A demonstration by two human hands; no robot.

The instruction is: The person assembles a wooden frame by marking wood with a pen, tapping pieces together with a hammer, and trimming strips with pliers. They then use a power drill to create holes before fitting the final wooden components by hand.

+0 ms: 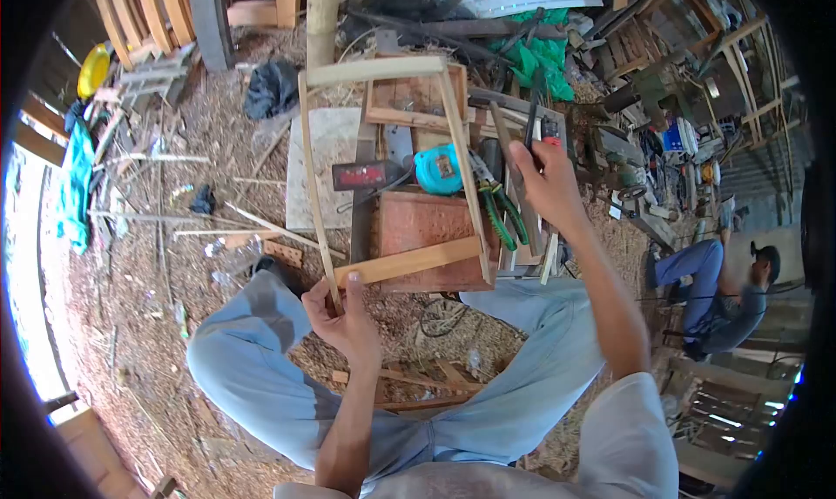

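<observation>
My left hand [344, 316] is closed at the near left corner of a light wooden frame [409, 261], with the thumb on top of its near bar. The four-sided frame is tilted above a small work table [418, 277]. My right hand [549, 181] is closed around a long dark tool [535, 98], whose exact kind I cannot make out, at the table's right side. Green-handled pliers [501, 216], a teal tape measure [438, 169] and a dark red-marked box [361, 176] lie inside the frame's outline or close to it.
A shallow wooden tray [405, 116] stands on the table's far part. Shavings and thin sticks [287, 229] cover the ground. A black bag [271, 90] lies at the far left. Another person [731, 294] sits at the right, near piled tools and timber.
</observation>
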